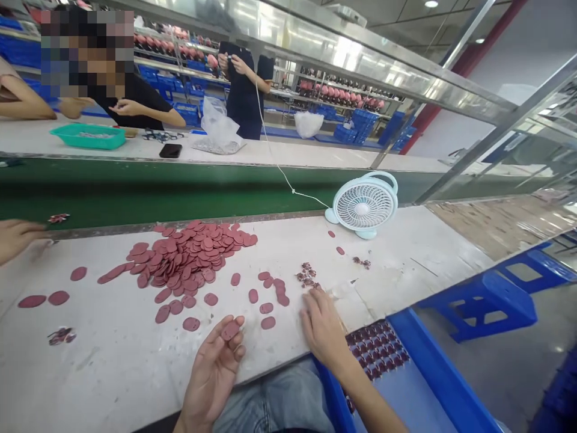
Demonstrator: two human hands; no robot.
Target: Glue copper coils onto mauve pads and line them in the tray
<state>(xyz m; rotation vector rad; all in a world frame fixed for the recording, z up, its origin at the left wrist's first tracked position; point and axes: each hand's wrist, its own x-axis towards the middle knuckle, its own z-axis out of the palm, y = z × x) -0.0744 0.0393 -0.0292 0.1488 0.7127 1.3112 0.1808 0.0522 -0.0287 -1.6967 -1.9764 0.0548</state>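
Between the thumb and fingers of my left hand [219, 355] is a dark red oval disc [230, 330], held above the front edge of the white table [112, 373]. My right hand [321, 322] reaches onto the tabletop, its fingertips at a small cluster of shiny metallic parts [307, 275]; whether it pinches one is hidden. A large heap of the same red discs [189, 255] lies left of centre, and several loose discs [267, 308] are scattered between the heap and my right hand.
A light blue fan [364, 204] with a white cord stands at the back edge. Below the table on the right, a blue crate [433, 367] holds rows of dark pieces. Another person's hand [20, 237] is at the far left. Blue stools [491, 307] stand right.
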